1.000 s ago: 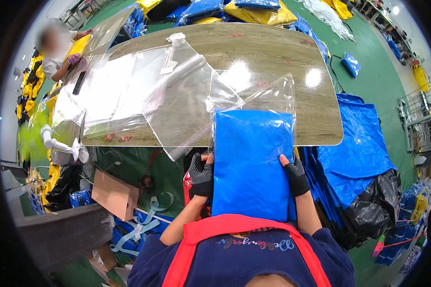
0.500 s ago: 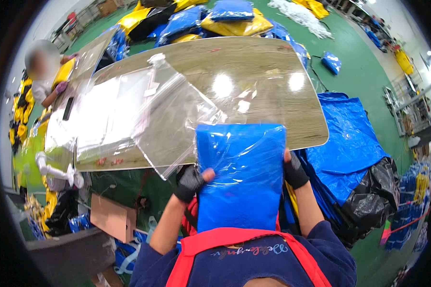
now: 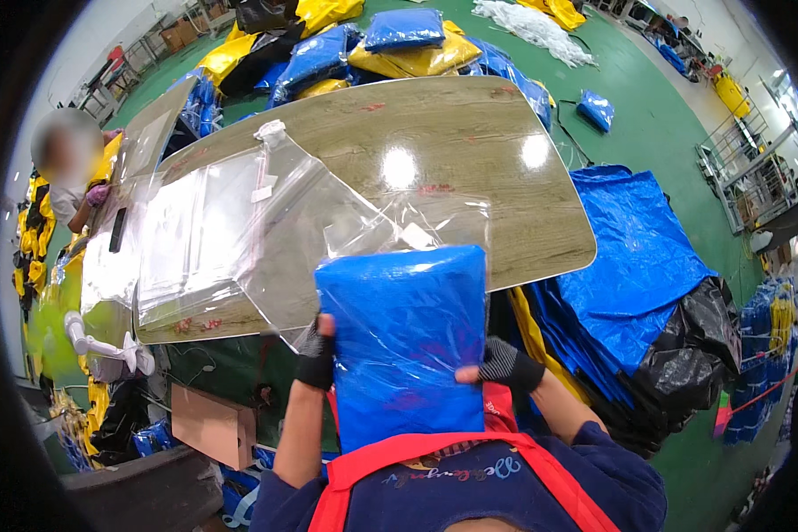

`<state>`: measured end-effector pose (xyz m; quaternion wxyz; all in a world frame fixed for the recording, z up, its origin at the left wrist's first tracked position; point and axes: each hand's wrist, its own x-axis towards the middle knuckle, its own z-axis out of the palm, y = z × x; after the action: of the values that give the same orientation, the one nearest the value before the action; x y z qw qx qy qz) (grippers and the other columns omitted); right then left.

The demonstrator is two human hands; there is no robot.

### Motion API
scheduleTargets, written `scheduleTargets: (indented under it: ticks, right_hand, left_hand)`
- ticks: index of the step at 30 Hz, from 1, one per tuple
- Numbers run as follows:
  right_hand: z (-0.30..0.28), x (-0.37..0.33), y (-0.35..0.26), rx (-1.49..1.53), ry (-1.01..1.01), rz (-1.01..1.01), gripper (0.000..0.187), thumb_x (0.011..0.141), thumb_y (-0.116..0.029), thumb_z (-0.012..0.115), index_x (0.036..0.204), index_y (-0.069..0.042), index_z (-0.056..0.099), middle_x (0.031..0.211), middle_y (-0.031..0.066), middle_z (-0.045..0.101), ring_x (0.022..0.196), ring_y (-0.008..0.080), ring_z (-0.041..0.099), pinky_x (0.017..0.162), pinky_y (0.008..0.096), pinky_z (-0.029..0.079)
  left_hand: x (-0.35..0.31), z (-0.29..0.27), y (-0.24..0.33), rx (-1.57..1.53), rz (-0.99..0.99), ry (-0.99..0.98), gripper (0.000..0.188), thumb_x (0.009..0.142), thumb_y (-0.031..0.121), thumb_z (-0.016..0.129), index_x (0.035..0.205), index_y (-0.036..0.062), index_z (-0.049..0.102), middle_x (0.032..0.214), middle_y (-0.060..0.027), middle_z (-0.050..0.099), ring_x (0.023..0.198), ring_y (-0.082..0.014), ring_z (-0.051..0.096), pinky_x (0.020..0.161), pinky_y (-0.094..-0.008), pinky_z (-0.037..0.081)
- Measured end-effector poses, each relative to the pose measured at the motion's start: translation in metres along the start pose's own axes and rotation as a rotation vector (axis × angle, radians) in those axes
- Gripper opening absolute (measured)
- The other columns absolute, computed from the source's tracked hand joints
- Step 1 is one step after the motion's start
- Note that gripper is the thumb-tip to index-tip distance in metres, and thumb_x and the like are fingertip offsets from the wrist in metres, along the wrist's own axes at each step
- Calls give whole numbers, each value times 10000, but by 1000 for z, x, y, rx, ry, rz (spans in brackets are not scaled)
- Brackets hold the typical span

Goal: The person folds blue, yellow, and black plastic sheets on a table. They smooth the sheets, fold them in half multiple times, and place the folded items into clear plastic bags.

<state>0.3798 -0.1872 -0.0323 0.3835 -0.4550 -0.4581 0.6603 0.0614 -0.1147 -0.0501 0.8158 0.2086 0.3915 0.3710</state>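
A folded blue tarp bundle in a clear plastic bag is held upright against my front. The bag's open-looking upper part sticks out over the table's near edge. My left hand, in a dark fingerless glove, grips the bundle's left side with the thumb in front. On the right side, my right hand is closed around the edge, its thumb pressed on the front face. The other fingers of both hands are hidden behind the bundle.
A wood-grain table carries a stack of clear bags. Right of it lie blue sheets with black plastic. Wrapped blue and yellow bundles are piled beyond. A co-worker stands at far left; a cardboard box sits below.
The bagged bundle has shifted left and slightly down with both hands. My right thumb now lies on its front face. The bundle's bag overlaps the table less.
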Motion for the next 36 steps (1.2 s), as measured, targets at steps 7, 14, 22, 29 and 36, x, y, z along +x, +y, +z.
scheduleTargets:
  ticks: [7, 14, 22, 29, 36]
  right_hand:
    - [-12, 25, -19, 37, 57, 92, 737, 753, -300, 761, 1341, -7, 427, 1334, 154, 481, 1161, 262, 510, 1041, 367, 333]
    - [-23, 61, -44, 613, -47, 94, 600, 810, -363, 697, 1246, 3, 505, 1223, 136, 560, 1083, 212, 552, 927, 355, 456]
    - [22, -47, 52, 50, 147, 290, 510, 790, -315, 723, 1188, -21, 597, 1111, 91, 644, 1069, 160, 566, 924, 318, 442]
    - [-79, 32, 14, -653, -15, -66, 392, 815, -356, 676, 1021, -23, 656, 858, 90, 672, 767, 152, 624, 725, 311, 490]
    - [-14, 87, 8, -180, 255, -24, 671, 782, -511, 668, 1178, 20, 561, 1103, 147, 630, 974, 225, 602, 853, 350, 480]
  left_hand:
    - [-11, -2, 27, 667, 9, -172, 828, 813, 519, 641, 1399, 37, 309, 1342, -107, 464, 1225, -222, 433, 1040, -366, 339]
    - [56, 26, 57, 435, 117, -30, 701, 839, 556, 584, 1288, 35, 454, 1187, -97, 557, 1044, -185, 544, 907, -337, 454]
    - [-45, -46, -78, 485, 171, 65, 531, 861, 364, 630, 1232, 5, 506, 1140, -96, 596, 1007, -182, 567, 871, -325, 467]
    - [34, -68, 33, 566, 338, 280, 408, 967, 362, 465, 1236, 55, 475, 965, -23, 563, 781, -125, 550, 681, -249, 471]
    - [50, 15, 29, 442, 188, 211, 527, 824, 356, 683, 1170, -12, 531, 1000, -80, 632, 880, -178, 586, 816, -331, 485]
